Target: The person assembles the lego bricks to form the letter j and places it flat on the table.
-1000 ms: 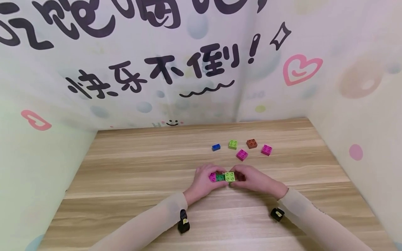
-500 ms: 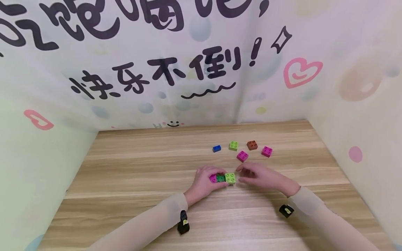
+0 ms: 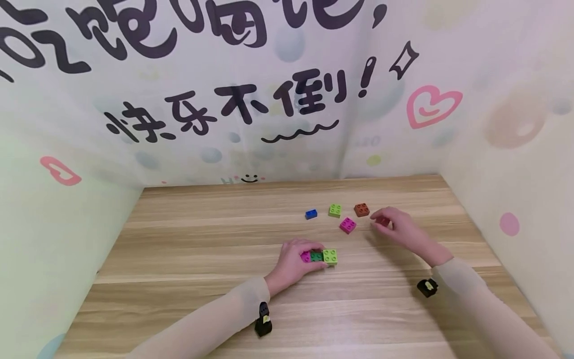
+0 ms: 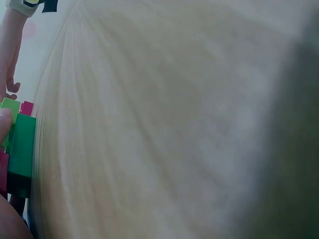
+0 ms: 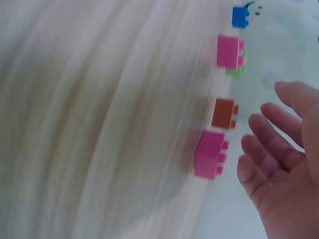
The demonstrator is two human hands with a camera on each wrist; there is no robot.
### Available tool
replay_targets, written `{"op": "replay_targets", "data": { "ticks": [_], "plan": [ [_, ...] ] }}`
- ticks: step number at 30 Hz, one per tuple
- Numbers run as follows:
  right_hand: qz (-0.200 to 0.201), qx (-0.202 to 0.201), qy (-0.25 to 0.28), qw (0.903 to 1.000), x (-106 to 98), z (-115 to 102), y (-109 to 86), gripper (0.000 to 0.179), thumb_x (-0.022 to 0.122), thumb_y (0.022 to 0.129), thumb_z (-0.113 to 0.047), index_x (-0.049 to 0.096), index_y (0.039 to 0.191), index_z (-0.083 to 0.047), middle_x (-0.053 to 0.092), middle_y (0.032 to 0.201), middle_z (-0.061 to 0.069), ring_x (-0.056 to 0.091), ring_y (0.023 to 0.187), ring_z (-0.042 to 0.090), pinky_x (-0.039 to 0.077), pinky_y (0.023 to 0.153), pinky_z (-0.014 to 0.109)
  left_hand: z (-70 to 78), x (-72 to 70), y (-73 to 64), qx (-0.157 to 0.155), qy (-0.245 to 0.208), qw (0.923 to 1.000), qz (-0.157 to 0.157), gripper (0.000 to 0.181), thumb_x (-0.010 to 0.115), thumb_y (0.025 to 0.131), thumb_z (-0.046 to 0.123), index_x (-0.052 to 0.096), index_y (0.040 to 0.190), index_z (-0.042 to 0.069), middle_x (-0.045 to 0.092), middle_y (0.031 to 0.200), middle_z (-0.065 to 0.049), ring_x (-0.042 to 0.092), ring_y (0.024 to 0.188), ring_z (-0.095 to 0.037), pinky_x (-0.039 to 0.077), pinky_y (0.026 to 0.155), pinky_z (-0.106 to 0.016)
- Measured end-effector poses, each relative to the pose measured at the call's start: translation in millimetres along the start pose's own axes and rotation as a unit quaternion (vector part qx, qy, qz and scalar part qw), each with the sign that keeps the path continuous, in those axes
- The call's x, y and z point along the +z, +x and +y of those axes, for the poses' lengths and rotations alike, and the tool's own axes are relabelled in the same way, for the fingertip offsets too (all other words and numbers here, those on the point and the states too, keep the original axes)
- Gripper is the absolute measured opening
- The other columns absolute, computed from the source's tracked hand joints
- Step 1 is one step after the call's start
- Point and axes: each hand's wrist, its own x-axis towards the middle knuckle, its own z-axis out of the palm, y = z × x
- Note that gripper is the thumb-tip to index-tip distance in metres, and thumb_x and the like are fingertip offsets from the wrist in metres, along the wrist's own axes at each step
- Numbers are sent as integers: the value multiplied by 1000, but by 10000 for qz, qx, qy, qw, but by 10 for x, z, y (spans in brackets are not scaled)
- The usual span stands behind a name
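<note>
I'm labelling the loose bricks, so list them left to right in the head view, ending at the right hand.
Blue brick, lime brick, pink brick, brown brick, right hand. Another pink brick overlaps the right hand in that view, so it is left out.

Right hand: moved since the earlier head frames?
Yes: in the head view, the right hand went right and toward the back wall, judged against the brown brick, and is now beside it.

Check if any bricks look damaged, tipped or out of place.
Nothing stands out. The blue brick, loose lime brick, brown brick and both loose pink bricks sit studs up, with no visible damage. The held bricks are partly covered, so I can't judge fully.
</note>
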Motion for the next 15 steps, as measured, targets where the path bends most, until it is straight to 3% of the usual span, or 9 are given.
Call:
{"op": "replay_targets", "data": {
  "ticks": [4, 9, 15],
  "plan": [
    [203, 390, -169, 9989, -41, 114, 14, 21, 74, 96, -8, 70, 112, 5, 69, 99, 12, 62, 92, 29, 52, 81, 45, -11, 9, 1, 3, 19, 10000, 10, 41, 88, 85, 35, 77, 122, 22, 73, 125, 5, 58, 119, -18, 30, 108, -48],
    [51, 1045, -170, 9944, -70, 248, 2, 36, 75, 98, -17, 65, 122, 6, 62, 113, 24, 59, 98, 37, 50, 86, 52, -14, 11, 1, -6, 8, 10000, 13, 41, 88, 85, 35, 77, 122, 22, 73, 126, 5, 58, 119, -19, 30, 109, -49],
    [-279, 1305, -183, 9909, -74, 352, -13, 43, 76, 96, -20, 62, 126, 8, 61, 111, 24, 59, 95, 32, 51, 81, 46, -15, 10, 0, 14, 32, 10000, 14, 41, 87, 85, 36, 77, 122, 23, 73, 125, 5, 58, 119, -18, 30, 109, -49]
  ]
}}
